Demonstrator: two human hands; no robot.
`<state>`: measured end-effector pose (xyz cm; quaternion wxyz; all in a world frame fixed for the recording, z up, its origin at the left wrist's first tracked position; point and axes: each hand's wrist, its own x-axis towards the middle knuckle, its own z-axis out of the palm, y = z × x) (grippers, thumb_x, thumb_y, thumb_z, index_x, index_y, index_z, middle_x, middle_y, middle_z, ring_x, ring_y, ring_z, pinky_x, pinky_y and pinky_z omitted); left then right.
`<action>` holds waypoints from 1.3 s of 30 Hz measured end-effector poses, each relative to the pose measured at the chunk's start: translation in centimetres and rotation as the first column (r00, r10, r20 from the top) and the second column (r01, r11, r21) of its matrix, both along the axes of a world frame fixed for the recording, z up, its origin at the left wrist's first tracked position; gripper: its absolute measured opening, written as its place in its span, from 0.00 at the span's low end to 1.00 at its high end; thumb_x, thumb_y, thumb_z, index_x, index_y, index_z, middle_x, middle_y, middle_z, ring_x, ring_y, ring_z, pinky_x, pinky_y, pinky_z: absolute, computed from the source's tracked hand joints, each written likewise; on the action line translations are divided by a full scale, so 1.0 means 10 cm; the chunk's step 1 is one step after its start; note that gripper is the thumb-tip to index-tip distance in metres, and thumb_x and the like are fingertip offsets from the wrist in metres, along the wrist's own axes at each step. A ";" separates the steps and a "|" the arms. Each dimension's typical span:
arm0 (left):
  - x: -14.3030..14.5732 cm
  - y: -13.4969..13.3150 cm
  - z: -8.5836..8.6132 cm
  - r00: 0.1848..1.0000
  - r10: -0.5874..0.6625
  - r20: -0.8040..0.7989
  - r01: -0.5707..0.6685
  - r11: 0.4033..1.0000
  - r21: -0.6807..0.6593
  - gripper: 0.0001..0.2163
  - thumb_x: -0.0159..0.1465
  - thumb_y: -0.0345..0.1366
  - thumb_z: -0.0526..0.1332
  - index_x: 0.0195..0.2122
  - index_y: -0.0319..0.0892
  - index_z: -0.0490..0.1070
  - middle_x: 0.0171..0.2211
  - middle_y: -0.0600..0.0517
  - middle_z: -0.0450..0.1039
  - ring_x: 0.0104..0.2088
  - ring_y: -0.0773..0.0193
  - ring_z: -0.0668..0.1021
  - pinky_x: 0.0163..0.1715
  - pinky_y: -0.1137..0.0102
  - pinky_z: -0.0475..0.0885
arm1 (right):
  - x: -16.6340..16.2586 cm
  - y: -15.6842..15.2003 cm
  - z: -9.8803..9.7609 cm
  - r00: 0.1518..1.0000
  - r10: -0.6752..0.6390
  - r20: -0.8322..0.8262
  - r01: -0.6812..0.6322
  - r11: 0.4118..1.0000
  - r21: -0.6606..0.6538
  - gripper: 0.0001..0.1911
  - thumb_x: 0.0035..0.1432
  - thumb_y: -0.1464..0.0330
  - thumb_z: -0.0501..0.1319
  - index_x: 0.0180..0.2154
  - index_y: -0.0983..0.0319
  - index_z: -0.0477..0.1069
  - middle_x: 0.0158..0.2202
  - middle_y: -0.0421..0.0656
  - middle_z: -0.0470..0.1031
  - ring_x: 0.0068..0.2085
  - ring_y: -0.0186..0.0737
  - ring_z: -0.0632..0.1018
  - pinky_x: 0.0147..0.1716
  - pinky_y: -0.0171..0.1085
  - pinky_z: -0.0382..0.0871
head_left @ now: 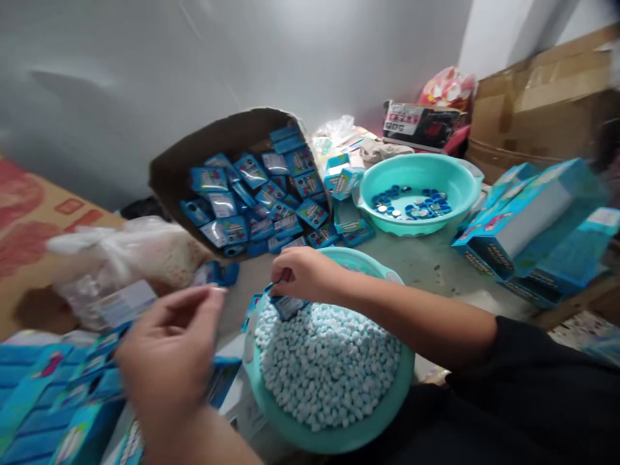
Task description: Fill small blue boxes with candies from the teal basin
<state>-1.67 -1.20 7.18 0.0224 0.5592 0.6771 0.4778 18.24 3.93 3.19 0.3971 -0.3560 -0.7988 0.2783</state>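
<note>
My right hand pinches a small blue packet at the left rim of a teal basin heaped with pale blue-white pellets. The packet's lower end dips into the pellets. My left hand hovers to the left, above blue packets, fingers loosely curled and apart with nothing visible in them; it is motion-blurred.
A tipped cardboard box holds several blue packets. A second teal basin behind holds blue caps. Blue cartons lie at right, a clear plastic bag at left, brown boxes at the back.
</note>
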 end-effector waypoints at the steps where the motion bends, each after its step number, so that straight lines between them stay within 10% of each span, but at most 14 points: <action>1: 0.14 -0.20 -0.09 0.996 -0.045 0.080 0.049 0.998 -0.041 0.17 0.53 0.49 0.69 0.37 0.42 0.79 0.28 0.51 0.78 0.26 0.60 0.77 0.26 0.66 0.75 | -0.02 0.00 -0.02 0.999 -0.011 -0.034 0.010 1.000 -0.021 0.08 0.52 0.71 0.72 0.29 0.65 0.74 0.28 0.37 0.70 0.29 0.30 0.68 0.29 0.31 0.56; 6: 0.29 -0.52 -0.58 0.891 -0.390 0.231 0.450 0.825 -0.342 0.10 0.56 0.43 0.67 0.34 0.41 0.76 0.33 0.49 0.79 0.35 0.59 0.81 0.40 0.65 0.78 | -0.09 -0.02 -0.08 0.985 -0.094 -0.146 0.088 0.995 -0.046 0.10 0.52 0.71 0.72 0.25 0.64 0.72 0.25 0.35 0.70 0.29 0.29 0.69 0.28 0.30 0.58; 12: 0.25 -0.23 -0.66 0.906 -0.316 0.282 0.368 0.916 -0.157 0.19 0.52 0.44 0.71 0.38 0.43 0.67 0.45 0.46 0.76 0.44 0.57 0.80 0.47 0.61 0.77 | -0.13 -0.14 -0.06 0.966 -0.017 -0.258 -0.011 0.994 -0.105 0.04 0.58 0.72 0.63 0.30 0.64 0.73 0.27 0.37 0.73 0.30 0.30 0.71 0.29 0.29 0.63; 27: 0.30 -0.12 -0.87 0.865 -0.450 0.222 0.480 0.870 -0.111 0.25 0.62 0.44 0.66 0.57 0.45 0.61 0.51 0.43 0.76 0.51 0.54 0.80 0.51 0.59 0.74 | -0.05 -0.11 -0.07 0.974 -0.023 -0.223 0.046 0.994 0.098 0.15 0.50 0.82 0.54 0.34 0.62 0.74 0.37 0.43 0.77 0.41 0.37 0.76 0.42 0.34 0.68; 34: 0.32 -0.16 -0.81 0.853 -0.517 -0.065 0.517 0.856 -0.024 0.18 0.67 0.36 0.59 0.58 0.50 0.66 0.57 0.46 0.71 0.58 0.56 0.74 0.59 0.58 0.70 | 0.14 0.01 -0.22 0.970 -0.196 -0.141 0.182 0.978 -0.103 0.04 0.53 0.73 0.62 0.32 0.62 0.76 0.34 0.43 0.79 0.38 0.39 0.78 0.40 0.37 0.70; 39: 0.33 -0.15 -0.83 0.886 -0.454 0.093 0.461 0.885 -0.069 0.24 0.64 0.37 0.63 0.62 0.49 0.63 0.56 0.45 0.72 0.50 0.57 0.79 0.55 0.57 0.73 | 0.11 0.06 -0.30 0.972 -0.223 -0.077 0.193 0.938 -0.289 0.15 0.52 0.58 0.68 0.33 0.64 0.78 0.31 0.43 0.79 0.33 0.38 0.77 0.30 0.34 0.68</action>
